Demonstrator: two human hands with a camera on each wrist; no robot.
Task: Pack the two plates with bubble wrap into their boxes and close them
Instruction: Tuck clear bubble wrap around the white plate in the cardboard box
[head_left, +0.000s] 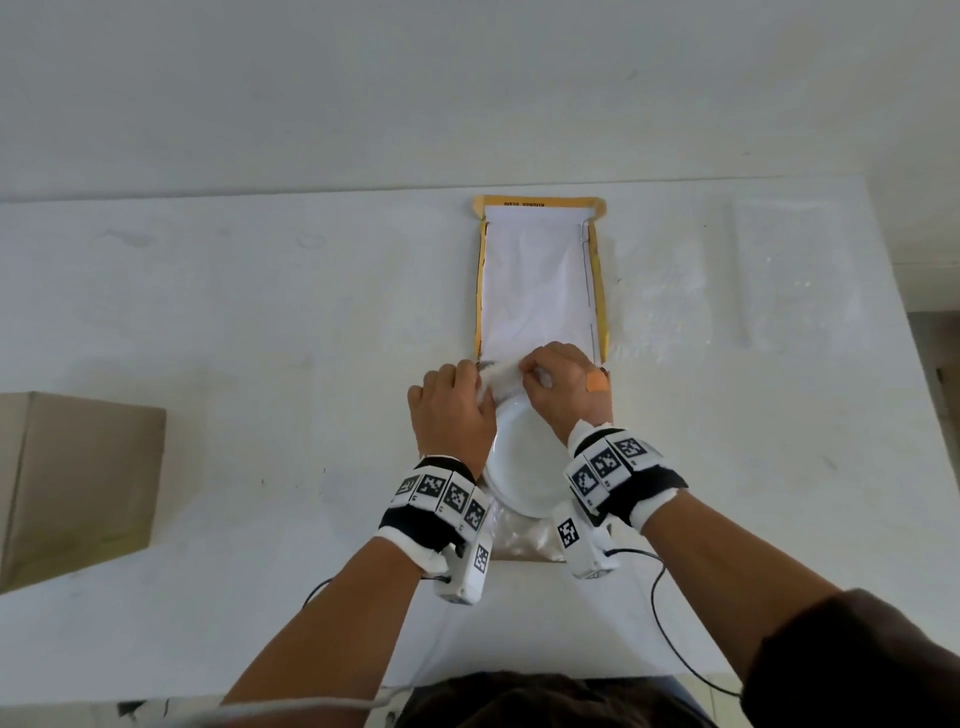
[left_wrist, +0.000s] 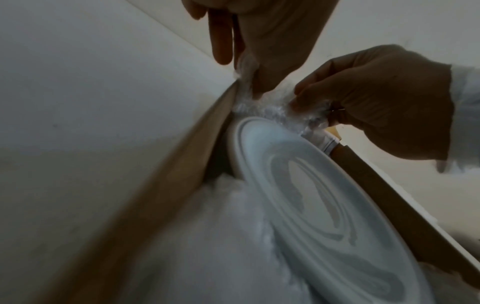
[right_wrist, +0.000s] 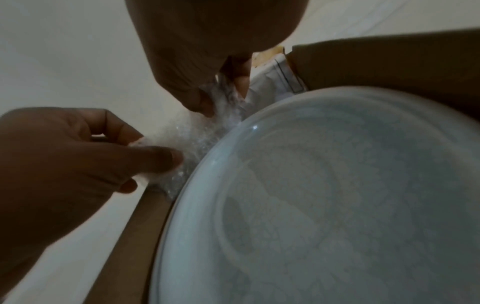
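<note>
- On the white table (head_left: 260, 312) straight ahead of you lies an open box (head_left: 602, 291), its lid flap folded away to the far side and lined in white.
- Your white plate (head_left: 524, 462) sits in the near half of that box, on top of bubble wrap (head_left: 501, 382) that shows crumpled past its far rim.
- Your left hand (head_left: 452, 410) pinches the wrap at the plate's far-left edge, thumb and curled fingers closed on the plastic.
- Your right hand (head_left: 558, 387) grips the same bunched wrap just beside it, fingers curled round it at the far rim; an orange plaster (head_left: 596, 383) shows on this hand.
- Near the table's left edge stands a plain cardboard box (head_left: 78, 483), well apart from your hands.
- Far right on the table lies another sheet of clear wrap (head_left: 779, 280), flat.
- Whether a second plate is anywhere here, you cannot tell.
</note>
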